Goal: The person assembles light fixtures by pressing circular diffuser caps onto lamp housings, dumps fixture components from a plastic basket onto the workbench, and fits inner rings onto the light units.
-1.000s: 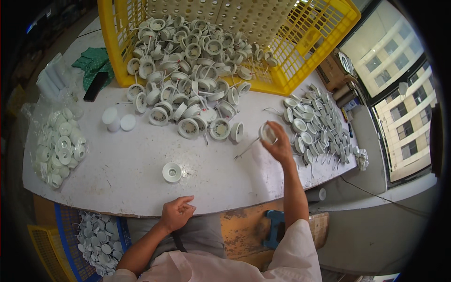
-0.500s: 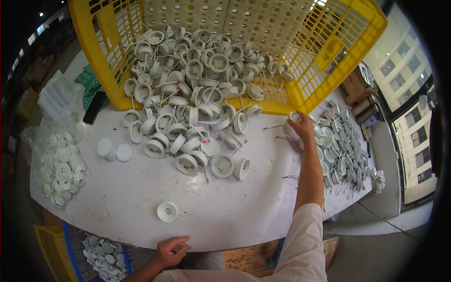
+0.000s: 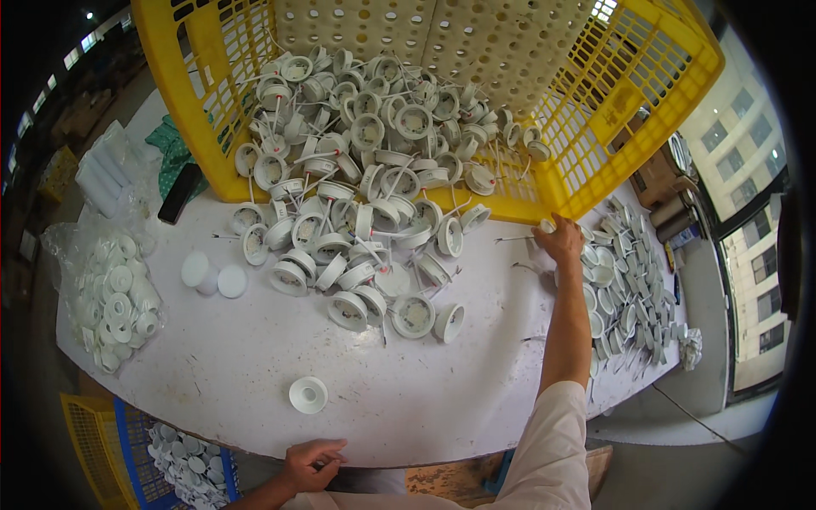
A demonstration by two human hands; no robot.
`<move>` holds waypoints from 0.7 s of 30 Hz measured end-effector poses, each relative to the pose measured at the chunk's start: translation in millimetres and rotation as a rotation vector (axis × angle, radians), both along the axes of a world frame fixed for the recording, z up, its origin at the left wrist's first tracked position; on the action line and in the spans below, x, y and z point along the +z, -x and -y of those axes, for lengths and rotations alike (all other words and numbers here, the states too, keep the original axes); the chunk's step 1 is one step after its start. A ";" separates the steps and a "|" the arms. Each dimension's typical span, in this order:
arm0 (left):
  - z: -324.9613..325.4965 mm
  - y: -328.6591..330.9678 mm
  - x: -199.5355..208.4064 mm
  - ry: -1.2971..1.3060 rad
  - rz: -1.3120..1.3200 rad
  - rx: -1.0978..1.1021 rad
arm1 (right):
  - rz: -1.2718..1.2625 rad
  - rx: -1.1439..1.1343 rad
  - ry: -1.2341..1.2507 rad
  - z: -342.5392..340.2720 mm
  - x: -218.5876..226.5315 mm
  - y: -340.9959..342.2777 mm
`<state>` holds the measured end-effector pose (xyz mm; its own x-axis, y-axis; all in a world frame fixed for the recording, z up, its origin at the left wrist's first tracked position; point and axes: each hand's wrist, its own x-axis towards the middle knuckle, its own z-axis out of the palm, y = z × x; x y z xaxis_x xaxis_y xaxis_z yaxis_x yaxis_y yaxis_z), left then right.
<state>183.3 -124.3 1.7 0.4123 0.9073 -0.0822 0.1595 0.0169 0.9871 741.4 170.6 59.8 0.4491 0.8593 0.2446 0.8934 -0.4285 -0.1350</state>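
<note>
My right hand (image 3: 561, 240) reaches far forward and closes its fingers on a small round white lamp housing (image 3: 546, 226) with a thin wire, at the edge of the right-hand pile. My left hand (image 3: 313, 464) hovers by the table's near edge, fingers loosely bent and apart, nothing in it. Beyond it a single white cup-shaped ring (image 3: 308, 395) lies on the white table (image 3: 229, 365). A heap of round white lamp housings (image 3: 368, 132) with wires and red connectors spills from a tipped yellow crate (image 3: 501, 207) onto the tabletop.
Thin white discs and housings (image 3: 629, 280) cover the table's right side. On the left are a clear bag of white rings (image 3: 119, 293), white round covers (image 3: 232, 281), a black phone (image 3: 180, 194) and a green cloth (image 3: 174, 144). Below stands a blue crate (image 3: 136, 450) of white discs.
The whole view has shifted slightly, so things sit a little lower and further right. My right hand stays at the right-hand pile, my left by the table edge.
</note>
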 end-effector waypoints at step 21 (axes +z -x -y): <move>5.4 2.6 2.6 -0.117 0.035 -0.014 | -0.509 0.361 -0.374 59.6 18.1 78.7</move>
